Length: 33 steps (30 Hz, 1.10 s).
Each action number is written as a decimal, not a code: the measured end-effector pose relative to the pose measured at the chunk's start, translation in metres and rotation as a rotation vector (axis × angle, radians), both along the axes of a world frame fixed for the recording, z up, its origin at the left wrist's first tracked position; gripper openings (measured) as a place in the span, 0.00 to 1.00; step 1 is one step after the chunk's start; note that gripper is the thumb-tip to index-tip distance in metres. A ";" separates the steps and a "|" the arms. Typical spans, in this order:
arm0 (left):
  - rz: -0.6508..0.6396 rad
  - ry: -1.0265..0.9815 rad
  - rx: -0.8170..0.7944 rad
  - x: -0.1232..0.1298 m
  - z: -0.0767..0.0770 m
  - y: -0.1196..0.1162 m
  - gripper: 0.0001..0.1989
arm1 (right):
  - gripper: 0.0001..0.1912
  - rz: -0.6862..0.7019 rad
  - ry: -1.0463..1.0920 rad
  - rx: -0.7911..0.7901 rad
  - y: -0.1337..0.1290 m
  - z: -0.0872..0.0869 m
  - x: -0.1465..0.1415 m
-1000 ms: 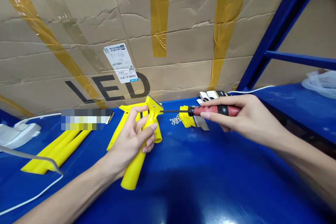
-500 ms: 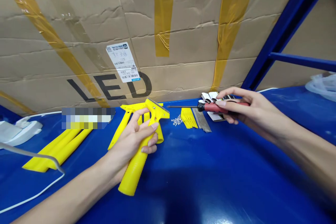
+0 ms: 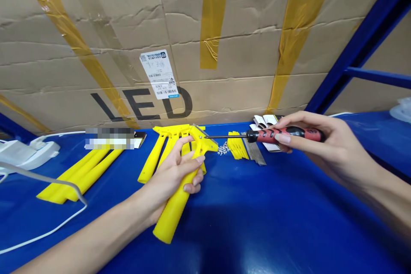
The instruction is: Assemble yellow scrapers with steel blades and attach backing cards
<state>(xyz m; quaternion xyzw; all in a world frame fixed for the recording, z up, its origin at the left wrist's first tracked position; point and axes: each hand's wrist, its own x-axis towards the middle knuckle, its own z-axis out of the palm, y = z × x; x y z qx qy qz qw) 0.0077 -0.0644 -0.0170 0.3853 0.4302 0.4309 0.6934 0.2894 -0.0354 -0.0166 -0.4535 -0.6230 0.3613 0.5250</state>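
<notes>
My left hand [image 3: 184,171] is closed round the handle of a yellow scraper [image 3: 171,216], whose wide head carries a metal blade along its edge. In my right hand [image 3: 305,135] is a screwdriver [image 3: 269,135] with a red and black grip, held level. Its tip meets the scraper head at a small screw. Behind the left hand lie several more yellow scraper handles [image 3: 150,160]. Small screws [image 3: 222,149], a row of yellow plastic pieces [image 3: 237,145] and a stack of thin metal strips [image 3: 256,153] rest beyond the screwdriver shaft.
A large cardboard box [image 3: 244,51] stands along the back of the blue table [image 3: 257,222]. Further yellow handles [image 3: 80,175] lie left, near a white cable [image 3: 48,178] and a white power strip [image 3: 38,150]. White printed packets [image 3: 266,122] sit behind my right hand. A blue frame [image 3: 356,38] rises at right.
The screwdriver has moved left relative to the scraper, and its tip now meets the head's screw. My left hand still grips the scraper. The whole view has shifted slightly.
</notes>
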 end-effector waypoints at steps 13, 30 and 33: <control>-0.052 -0.015 -0.010 -0.003 -0.005 -0.001 0.25 | 0.13 -0.003 -0.097 0.038 0.001 -0.002 0.000; 0.137 0.089 0.110 0.003 0.002 -0.006 0.34 | 0.11 0.217 -0.026 -0.014 -0.004 0.003 -0.006; 0.124 0.114 0.115 0.005 0.000 -0.007 0.32 | 0.14 0.027 -0.104 -0.017 -0.001 -0.002 -0.012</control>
